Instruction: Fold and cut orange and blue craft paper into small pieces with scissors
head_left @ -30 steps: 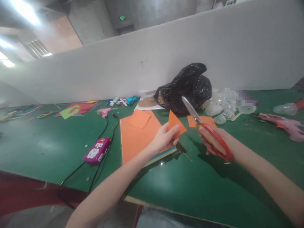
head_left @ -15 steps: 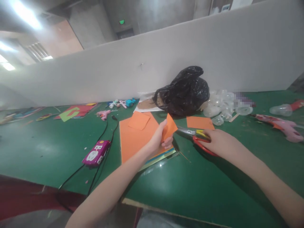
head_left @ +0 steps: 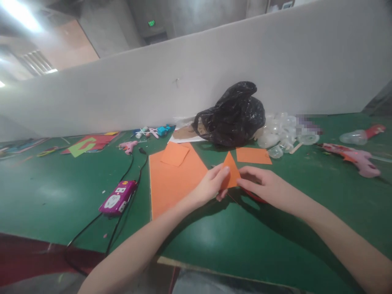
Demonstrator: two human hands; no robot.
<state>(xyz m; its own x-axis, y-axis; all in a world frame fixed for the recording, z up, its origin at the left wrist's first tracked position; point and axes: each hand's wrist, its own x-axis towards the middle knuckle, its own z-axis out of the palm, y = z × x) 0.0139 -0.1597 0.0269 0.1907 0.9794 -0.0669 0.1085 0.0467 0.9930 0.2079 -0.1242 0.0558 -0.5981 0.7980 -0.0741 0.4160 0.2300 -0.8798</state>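
1. Orange paper triangle [head_left: 232, 175] stands tip upward between the two hands, raised over the green table [head_left: 214, 245].
2. Left hand [head_left: 214, 181]: closed on the triangle's left side, thumb pressed across the front face, fingers curled behind and below.
3. Right hand [head_left: 265, 183]: half open, fingers loosely bent, tips at the triangle's right edge; whether they pinch it I cannot tell.
4. Red-handled scissors [head_left: 253, 196] lie just beneath the right hand, which hides most of them.
5. Left of the hands, a large orange sheet [head_left: 171, 179] carries a small orange square [head_left: 174, 154]; the left forearm crosses the sheet's near corner. Beyond the right hand lies an orange rectangle [head_left: 253, 156].
6. Farther back, a black plastic bag [head_left: 235, 118] slumps by the white partition [head_left: 147, 85], covering part of a brown piece [head_left: 185, 132]. What the bag holds is hidden.
7. Right of it sit piled clear plastic containers [head_left: 275, 130], their contents too small to tell.
8. Outermost, a pink glue gun [head_left: 357, 159] rests far right; well to the left are a purple box [head_left: 118, 199] and green paper [head_left: 82, 147] over red paper [head_left: 102, 141].
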